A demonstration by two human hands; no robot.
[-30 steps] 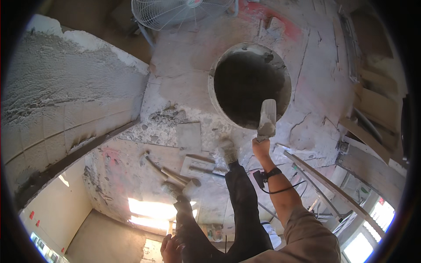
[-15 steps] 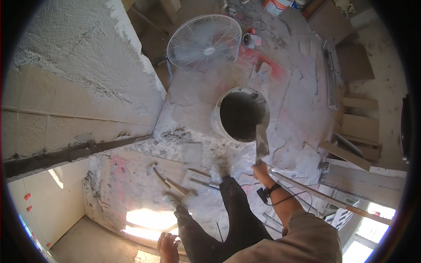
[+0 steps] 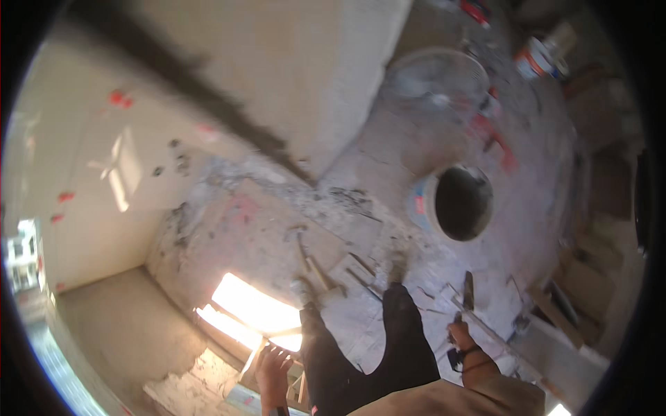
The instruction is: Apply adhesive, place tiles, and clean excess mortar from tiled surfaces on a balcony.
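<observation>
My right hand [image 3: 459, 334] is closed round the handle of a trowel [image 3: 469, 291]. Its narrow blade points away from me, over the floor just nearer than a round bucket [image 3: 424, 201]. The bucket's inside looks dark, and I cannot make out what it holds. Low at the left, my left hand [image 3: 272, 367] hangs beside my leg with its fingers slightly bent and apart. It appears to hold nothing, near a pale strip and a bright patch of light.
A long-handled hammer [image 3: 302, 249] and other tools lie by my feet. A large round fan [image 3: 440, 80] stands beyond the wall corner [image 3: 316, 182]. Boards [image 3: 590, 277] lean at the right. A white tub [image 3: 534, 61] stands far back.
My view has swung left, so the bucket and fan sit further right. The trowel has come away from the bucket's rim, back towards me. My left hand stays low, fingers still bent.
</observation>
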